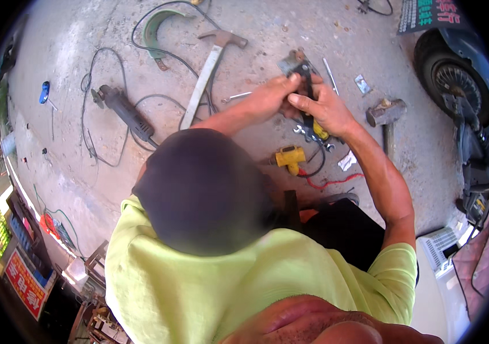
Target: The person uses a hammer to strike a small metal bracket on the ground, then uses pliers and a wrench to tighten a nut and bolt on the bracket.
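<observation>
Above the concrete floor, both hands meet around a dark metal part (303, 70) with a greyish, rusty end. My left hand (273, 98) closes on it from the left, some of its fingers hidden behind the part. From the right, my right hand (323, 108) grips it too, the thumb pressed along its near side. The part's exact kind is unclear. Just below the hands lie open-ended wrenches (308, 135) and a yellow-and-black item (319, 131). Nearer to me is a yellow power tool (290, 156) with a black cord.
Left of my arms lie a long-handled hammer (204, 80), a corded angle grinder (129, 114) and a green curved metal piece (154, 31). A blue-handled screwdriver (45, 93) is farther left. On the right are a heavy mallet (386, 112) and a vehicle wheel (456, 83).
</observation>
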Available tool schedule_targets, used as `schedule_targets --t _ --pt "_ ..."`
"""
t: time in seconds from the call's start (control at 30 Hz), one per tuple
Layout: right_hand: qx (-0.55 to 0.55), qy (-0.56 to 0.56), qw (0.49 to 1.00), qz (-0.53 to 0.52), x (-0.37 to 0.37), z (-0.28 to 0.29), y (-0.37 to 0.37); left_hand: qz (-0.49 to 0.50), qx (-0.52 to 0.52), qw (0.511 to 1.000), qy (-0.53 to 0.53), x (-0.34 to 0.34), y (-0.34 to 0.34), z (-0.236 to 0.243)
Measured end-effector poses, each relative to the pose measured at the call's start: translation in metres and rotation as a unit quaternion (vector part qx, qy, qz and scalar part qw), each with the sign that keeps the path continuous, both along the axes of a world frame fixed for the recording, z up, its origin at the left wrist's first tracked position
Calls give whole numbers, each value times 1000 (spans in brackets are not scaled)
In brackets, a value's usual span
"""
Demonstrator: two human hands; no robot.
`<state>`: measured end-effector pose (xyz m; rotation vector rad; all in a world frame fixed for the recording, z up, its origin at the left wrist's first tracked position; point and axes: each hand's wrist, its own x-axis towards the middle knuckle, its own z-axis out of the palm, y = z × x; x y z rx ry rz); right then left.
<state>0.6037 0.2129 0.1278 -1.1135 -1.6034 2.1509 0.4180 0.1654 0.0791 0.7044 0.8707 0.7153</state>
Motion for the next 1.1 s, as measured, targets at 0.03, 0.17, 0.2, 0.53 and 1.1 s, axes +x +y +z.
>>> schedule_targets --t 0.03,0.17,0.2,0.53,1.1 --pt "-20 -46 998 31 5 -6 1 12 2 997 -77 8 0 0" --pt "-89 -31 994 -46 15 -3 2 8 41 999 15 -6 -5 2" --pt "-86 -9 994 -66 18 -2 4 22 26 997 63 -13 -8 5" --pt "112 -203 972 -28 73 9 61 19 157 922 353 -80 -19 -27" --pt "38 -182 981 -45 92 8 30 -208 488 733 426 40 -71 -50"
